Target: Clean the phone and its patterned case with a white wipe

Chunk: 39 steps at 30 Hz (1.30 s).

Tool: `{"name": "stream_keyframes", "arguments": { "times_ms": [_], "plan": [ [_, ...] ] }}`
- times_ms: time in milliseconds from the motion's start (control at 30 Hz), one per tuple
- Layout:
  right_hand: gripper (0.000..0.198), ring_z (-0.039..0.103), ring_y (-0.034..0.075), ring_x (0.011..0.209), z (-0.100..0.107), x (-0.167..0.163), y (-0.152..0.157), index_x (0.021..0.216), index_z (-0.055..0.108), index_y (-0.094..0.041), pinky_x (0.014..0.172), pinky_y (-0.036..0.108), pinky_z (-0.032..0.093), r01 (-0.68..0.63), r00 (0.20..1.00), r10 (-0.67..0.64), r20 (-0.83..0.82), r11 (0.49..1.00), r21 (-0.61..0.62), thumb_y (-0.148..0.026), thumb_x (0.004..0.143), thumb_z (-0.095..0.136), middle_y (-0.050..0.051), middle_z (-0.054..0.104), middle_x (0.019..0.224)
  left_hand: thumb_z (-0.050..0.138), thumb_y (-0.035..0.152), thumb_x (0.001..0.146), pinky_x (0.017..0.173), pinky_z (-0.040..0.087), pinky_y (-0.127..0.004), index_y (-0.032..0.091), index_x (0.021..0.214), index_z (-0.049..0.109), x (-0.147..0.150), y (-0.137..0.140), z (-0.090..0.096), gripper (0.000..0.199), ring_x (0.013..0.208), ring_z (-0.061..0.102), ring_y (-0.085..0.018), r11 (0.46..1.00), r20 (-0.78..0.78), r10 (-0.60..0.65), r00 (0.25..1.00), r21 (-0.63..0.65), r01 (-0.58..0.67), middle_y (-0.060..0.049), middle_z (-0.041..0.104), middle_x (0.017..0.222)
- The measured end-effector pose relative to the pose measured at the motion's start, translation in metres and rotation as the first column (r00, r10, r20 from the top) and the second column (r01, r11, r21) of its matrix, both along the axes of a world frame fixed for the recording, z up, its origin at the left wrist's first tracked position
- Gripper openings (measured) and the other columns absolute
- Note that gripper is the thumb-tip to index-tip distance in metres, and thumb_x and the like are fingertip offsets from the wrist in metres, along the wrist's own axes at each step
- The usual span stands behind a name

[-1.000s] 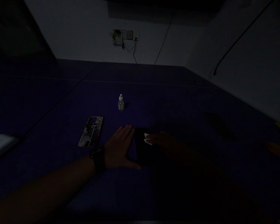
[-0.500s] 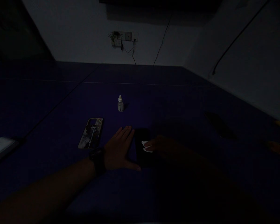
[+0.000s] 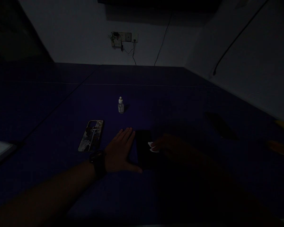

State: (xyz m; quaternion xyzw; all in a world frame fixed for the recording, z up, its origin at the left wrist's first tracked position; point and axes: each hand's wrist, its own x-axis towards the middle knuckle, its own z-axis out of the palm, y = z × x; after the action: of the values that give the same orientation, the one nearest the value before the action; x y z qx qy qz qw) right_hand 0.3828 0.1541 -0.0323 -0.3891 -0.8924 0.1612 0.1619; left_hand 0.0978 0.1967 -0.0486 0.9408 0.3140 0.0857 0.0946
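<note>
A dark phone (image 3: 143, 151) lies flat on the blue-purple surface. My left hand (image 3: 120, 152), with a black watch on its wrist, rests flat along the phone's left side, fingers stretched out and thumb at the near edge. My right hand (image 3: 165, 145) presses a small white wipe (image 3: 152, 147) on the phone; shadow hides much of this hand and the phone's right side. Left of my left hand lies a patterned phone case (image 3: 91, 136). Beyond the hands stands a small dropper bottle (image 3: 121, 106) with a white cap, upright.
A white box (image 3: 1, 151) sits at the left edge. On the right lie a dark flat object (image 3: 220, 125), perhaps another phone, and an orange-brown item (image 3: 280, 148). Wall sockets (image 3: 125, 37) with cables are at the back. The room is very dark.
My right hand has slid the white wipe slightly to the right across the phone. My left hand stays in place. The whole view has shifted a little.
</note>
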Motion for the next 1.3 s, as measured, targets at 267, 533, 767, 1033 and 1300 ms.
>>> {"name": "stream_keyframes", "arguments": {
  "times_ms": [267, 533, 767, 1033, 1300],
  "plan": [
    [0.043, 0.064, 0.019, 0.121, 0.004, -0.008, 0.000, 0.122, 0.069, -0.023, 0.101, 0.042, 0.050, -0.121, 0.992, 0.121, -0.045, 0.993, 0.001, -0.008, 0.093, 0.041, 0.006, 0.069, 0.133, 0.046, 0.095, 0.070, 0.121, 0.019, -0.058, 0.002, 0.155, 0.020, 0.001, -0.001, 0.003, 0.129, 0.152, 0.018, -0.042, 1.000, -0.023, 0.012, 1.000, -0.012, -0.013, -0.030, 0.017, 0.162],
    [0.050, 0.065, 0.020, 0.117, -0.008, -0.005, 0.005, 0.128, 0.067, -0.026, 0.098, 0.043, 0.052, 0.025, 0.999, -0.024, -0.022, 0.997, 0.067, -0.005, 0.089, 0.042, 0.006, 0.066, 0.136, 0.045, 0.094, 0.071, 0.122, 0.018, -0.057, 0.001, 0.155, 0.021, 0.000, 0.000, 0.002, 0.128, 0.152, 0.017, -0.042, 1.000, -0.017, 0.005, 1.000, 0.007, -0.005, -0.031, 0.018, 0.162],
    [0.046, 0.067, 0.020, 0.114, -0.002, 0.001, 0.003, 0.117, 0.073, -0.028, 0.099, 0.043, 0.051, -0.024, 0.999, 0.026, -0.032, 0.998, 0.062, -0.004, 0.087, 0.046, 0.003, 0.073, 0.125, 0.045, 0.094, 0.072, 0.121, 0.020, -0.058, 0.003, 0.156, 0.018, 0.000, -0.001, 0.001, 0.127, 0.152, 0.018, -0.042, 1.000, 0.003, -0.004, 1.000, 0.018, 0.004, -0.030, 0.017, 0.162],
    [0.045, 0.066, 0.019, 0.116, -0.004, -0.007, 0.002, 0.120, 0.070, -0.025, 0.098, 0.041, 0.051, -0.098, 0.994, 0.100, -0.038, 0.993, 0.064, -0.007, 0.091, 0.042, 0.005, 0.071, 0.129, 0.046, 0.094, 0.071, 0.122, 0.018, -0.057, 0.003, 0.156, 0.019, 0.001, 0.000, 0.000, 0.127, 0.153, 0.017, -0.041, 1.000, -0.011, 0.011, 1.000, 0.009, -0.011, -0.030, 0.017, 0.163],
    [0.046, 0.066, 0.021, 0.116, -0.009, -0.008, 0.005, 0.128, 0.066, -0.023, 0.097, 0.043, 0.052, -0.002, 0.999, 0.006, -0.040, 0.995, 0.101, -0.007, 0.092, 0.041, 0.009, 0.066, 0.137, 0.045, 0.093, 0.073, 0.121, 0.018, -0.058, 0.000, 0.155, 0.020, 0.000, -0.001, 0.000, 0.126, 0.153, 0.017, -0.042, 1.000, -0.008, 0.002, 1.000, 0.020, -0.002, -0.030, 0.017, 0.162]
  ]
}}
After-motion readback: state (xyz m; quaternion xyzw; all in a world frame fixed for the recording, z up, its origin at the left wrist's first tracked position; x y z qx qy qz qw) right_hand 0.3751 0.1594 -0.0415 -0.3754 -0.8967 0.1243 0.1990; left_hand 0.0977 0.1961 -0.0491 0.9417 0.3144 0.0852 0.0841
